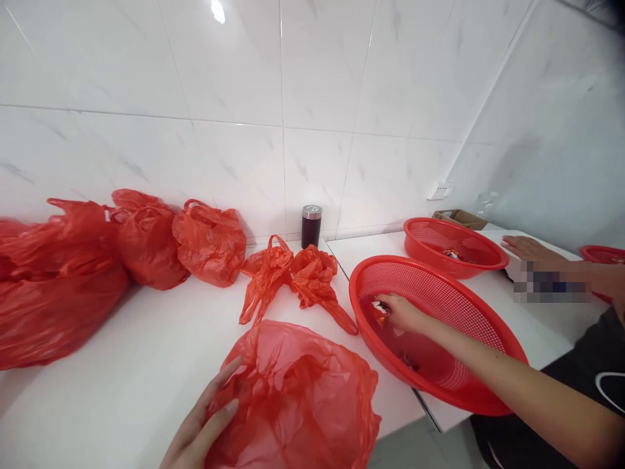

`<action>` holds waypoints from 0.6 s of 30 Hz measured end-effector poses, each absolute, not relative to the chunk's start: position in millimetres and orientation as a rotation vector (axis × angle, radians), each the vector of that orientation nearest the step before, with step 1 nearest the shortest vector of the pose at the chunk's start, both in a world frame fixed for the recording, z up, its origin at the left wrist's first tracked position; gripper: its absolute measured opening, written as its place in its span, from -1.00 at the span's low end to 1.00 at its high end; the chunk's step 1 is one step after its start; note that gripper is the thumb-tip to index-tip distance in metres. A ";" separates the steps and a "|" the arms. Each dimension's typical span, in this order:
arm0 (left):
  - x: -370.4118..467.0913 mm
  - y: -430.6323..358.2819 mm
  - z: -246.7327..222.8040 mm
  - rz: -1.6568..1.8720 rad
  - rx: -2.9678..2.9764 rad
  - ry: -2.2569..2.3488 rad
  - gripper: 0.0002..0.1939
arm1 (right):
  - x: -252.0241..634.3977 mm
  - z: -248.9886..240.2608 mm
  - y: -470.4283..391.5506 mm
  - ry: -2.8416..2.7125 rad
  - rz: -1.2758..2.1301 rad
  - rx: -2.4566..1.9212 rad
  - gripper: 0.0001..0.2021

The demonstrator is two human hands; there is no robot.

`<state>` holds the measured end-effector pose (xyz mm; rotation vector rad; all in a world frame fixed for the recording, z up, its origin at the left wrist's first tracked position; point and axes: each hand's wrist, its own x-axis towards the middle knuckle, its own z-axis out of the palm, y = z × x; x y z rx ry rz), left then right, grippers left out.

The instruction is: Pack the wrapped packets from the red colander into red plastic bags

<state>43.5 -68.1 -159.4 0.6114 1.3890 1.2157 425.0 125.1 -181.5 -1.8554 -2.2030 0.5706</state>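
My left hand (202, 413) holds the near left side of an open red plastic bag (297, 391), its fingers and thumb on the thin film. The bag's wide mouth faces up at the table's front edge. My right hand (403, 312) reaches down into a large red perforated plastic basket (439, 286), fingers closed around a small white, black and orange piece (381, 310). Its exact kind is too small to tell. A few more small dark pieces (409, 361) lie on the basket floor below my forearm.
Crumpled red bags (312, 277) lie behind the open one, near a dark tumbler (311, 228). Filled red bags (146, 244) line the wall at left. A second red basket (454, 251) and a cardboard box (461, 218) stand back right. A co-worker's hand (525, 249) rests beyond them.
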 end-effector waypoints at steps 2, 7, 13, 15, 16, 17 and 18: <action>46.2 -64.2 -159.2 1.211 0.594 1.354 -0.37 | 433.2 -169.1 126.4 -2.147 0.580 -1.864 -0.49; 61.7 -57.8 -141.2 1.214 0.685 1.294 -0.38 | 437.7 -97.6 114.9 -2.005 0.672 -1.748 -0.69; 76.7 -51.4 -138.0 1.195 0.817 1.265 -0.32 | 342.3 -44.8 60.1 -1.874 1.317 -1.287 -0.45; 79.6 -51.8 -139.1 1.220 0.840 1.252 -0.30 | 300.8 -63.8 42.4 -2.188 1.373 -1.122 -0.55; 80.0 -52.4 -139.4 1.227 0.845 1.245 -0.31 | 283.6 -76.7 36.2 -2.355 1.285 -1.068 -0.62; 79.7 -53.2 -139.7 1.228 0.847 1.250 -0.32 | 270.2 -88.9 31.9 -2.470 1.149 -1.070 -0.61; 78.6 -54.1 -140.0 1.230 0.848 1.273 -0.34 | 261.1 -98.5 29.9 -2.551 1.062 -1.068 -0.55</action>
